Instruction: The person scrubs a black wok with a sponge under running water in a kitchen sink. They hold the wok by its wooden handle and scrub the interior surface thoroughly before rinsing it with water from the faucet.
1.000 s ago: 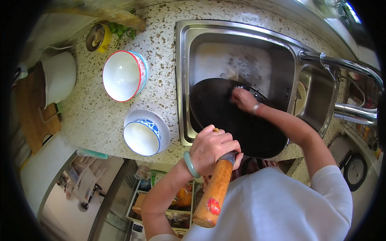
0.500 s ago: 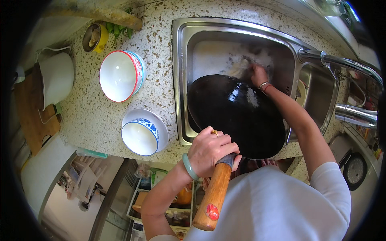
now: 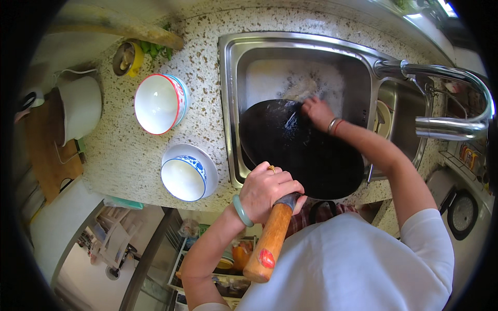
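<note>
My left hand [image 3: 267,194] is wrapped round the wooden handle [image 3: 268,241] of a large black wok [image 3: 306,155], at its dark metal collar. The wok's bowl lies tilted over the near part of the steel sink [image 3: 226,103], its dark wet surface facing up. At the wok's far edge, my right hand [image 3: 317,111] has its fingers curled against the surface; whatever they hold is hidden. A beige, fibrous-looking lump [image 3: 302,89] sits in foamy water [image 3: 264,72] just beyond those fingertips.
Left of the sink stand stacked bowls [image 3: 155,106], a blue-and-white bowl [image 3: 182,179] on a pale plate, and a yellow cup [image 3: 137,58] beside green peppers [image 3: 155,49]. A chrome faucet [image 3: 446,72] arches over the smaller right basin, which holds a pale dish [image 3: 383,116].
My right hand has moved left and toward me, from the foamy water onto the wok's far edge. My left hand keeps its grip on the handle. The view has shifted slightly.
</note>
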`<state>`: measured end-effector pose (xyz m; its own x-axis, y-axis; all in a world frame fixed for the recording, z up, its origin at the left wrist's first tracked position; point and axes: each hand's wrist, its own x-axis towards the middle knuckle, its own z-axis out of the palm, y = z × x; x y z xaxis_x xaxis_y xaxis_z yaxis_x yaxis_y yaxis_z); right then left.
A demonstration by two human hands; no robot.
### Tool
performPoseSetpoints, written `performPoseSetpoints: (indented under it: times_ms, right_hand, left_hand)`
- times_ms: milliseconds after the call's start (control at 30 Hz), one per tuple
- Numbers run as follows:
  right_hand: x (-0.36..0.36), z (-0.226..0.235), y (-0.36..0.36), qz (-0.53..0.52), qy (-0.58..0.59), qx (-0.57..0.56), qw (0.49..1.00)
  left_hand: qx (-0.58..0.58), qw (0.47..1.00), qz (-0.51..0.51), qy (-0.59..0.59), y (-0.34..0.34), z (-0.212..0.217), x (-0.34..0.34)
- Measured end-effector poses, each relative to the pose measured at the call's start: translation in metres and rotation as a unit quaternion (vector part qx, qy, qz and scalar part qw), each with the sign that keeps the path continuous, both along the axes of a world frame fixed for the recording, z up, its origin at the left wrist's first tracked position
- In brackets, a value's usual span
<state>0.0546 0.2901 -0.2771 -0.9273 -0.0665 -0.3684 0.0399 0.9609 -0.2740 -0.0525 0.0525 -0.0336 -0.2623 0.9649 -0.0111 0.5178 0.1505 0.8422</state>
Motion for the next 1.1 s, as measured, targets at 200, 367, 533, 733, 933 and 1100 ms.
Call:
performPoseSetpoints:
  times_ms: [200, 367, 533, 733, 933, 1100]
  right_hand:
    - [-0.027, 0.065, 0.094, -0.282, -0.125, -0.239, 0.921]
    - [-0.022, 0.129, 0.120, -0.314, -0.082, -0.410, 0.852]
    - [-0.007, 0.151, 0.129, -0.289, 0.069, -0.449, 0.843]
    - [0.004, 0.131, 0.135, -0.381, 0.199, -0.403, 0.808]
    - [-0.003, 0.159, 0.123, -0.528, 0.309, -0.332, 0.718]
    - [-0.016, 0.133, 0.121, -0.575, 0.328, -0.388, 0.642]
  left_hand:
    - [0.026, 0.999, 0.025, 0.018, 0.006, 0.010, 0.009]
    - [0.021, 0.997, 0.068, 0.038, 0.041, 0.040, 0.011]
    - [-0.022, 0.994, 0.103, -0.013, 0.075, 0.085, 0.013]
    - [-0.079, 0.959, 0.255, -0.095, 0.101, 0.128, 0.018]
    - [0.005, 0.946, 0.304, -0.116, 0.108, 0.120, 0.004]
    - [0.023, 0.920, 0.361, -0.155, 0.105, 0.133, -0.010]
